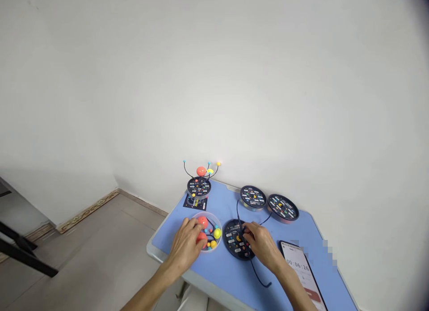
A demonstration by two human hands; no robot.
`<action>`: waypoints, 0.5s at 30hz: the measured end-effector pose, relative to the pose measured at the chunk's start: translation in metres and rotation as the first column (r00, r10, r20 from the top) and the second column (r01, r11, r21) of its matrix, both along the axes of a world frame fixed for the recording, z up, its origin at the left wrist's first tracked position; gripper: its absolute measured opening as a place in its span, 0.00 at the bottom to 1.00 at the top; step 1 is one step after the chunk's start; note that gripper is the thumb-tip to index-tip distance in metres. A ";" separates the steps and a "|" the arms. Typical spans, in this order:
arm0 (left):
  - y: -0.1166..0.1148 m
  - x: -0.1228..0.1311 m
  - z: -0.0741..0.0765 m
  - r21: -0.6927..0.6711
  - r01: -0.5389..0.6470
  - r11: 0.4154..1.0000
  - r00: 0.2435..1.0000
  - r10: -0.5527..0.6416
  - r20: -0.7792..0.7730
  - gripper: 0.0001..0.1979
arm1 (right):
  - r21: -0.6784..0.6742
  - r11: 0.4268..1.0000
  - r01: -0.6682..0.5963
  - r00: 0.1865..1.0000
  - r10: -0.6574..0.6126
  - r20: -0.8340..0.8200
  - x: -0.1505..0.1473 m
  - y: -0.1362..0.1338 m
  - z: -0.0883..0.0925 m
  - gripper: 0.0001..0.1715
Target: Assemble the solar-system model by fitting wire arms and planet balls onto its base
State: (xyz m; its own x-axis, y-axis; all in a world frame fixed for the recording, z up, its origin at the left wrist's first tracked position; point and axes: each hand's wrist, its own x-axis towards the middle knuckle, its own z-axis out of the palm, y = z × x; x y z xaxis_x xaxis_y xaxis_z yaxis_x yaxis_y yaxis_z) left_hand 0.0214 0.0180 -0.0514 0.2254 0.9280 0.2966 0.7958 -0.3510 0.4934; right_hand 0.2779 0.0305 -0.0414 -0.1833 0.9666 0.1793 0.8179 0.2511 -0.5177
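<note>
My right grip (264, 245): pinched on black curved rods (254, 266), over printed disc (233, 239). Left grip (185, 240): closure unclear to me, at red ball (201, 236), clear tray (221, 236), disc's left.

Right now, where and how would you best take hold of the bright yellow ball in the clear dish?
Probably pinch the bright yellow ball by its rounded sides, coming from above: it sits close to the right wall of the clear dish, leaving little finger room there, and the left hand reaches over the opposite side.
</note>
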 end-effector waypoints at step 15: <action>0.037 0.011 0.014 -0.093 0.253 0.963 0.919 -0.270 -0.288 0.13 | 0.296 0.952 0.073 0.987 -0.027 -0.156 0.021 -0.067 0.051 0.14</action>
State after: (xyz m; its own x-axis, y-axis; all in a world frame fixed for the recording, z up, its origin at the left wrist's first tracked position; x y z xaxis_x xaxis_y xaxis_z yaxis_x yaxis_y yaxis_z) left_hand 0.0325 0.0549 -0.0373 0.5317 0.8367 0.1313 0.7916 -0.5461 0.2742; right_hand 0.2992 -0.0362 0.0099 -0.0855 0.8710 0.4837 0.7526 0.3746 -0.5415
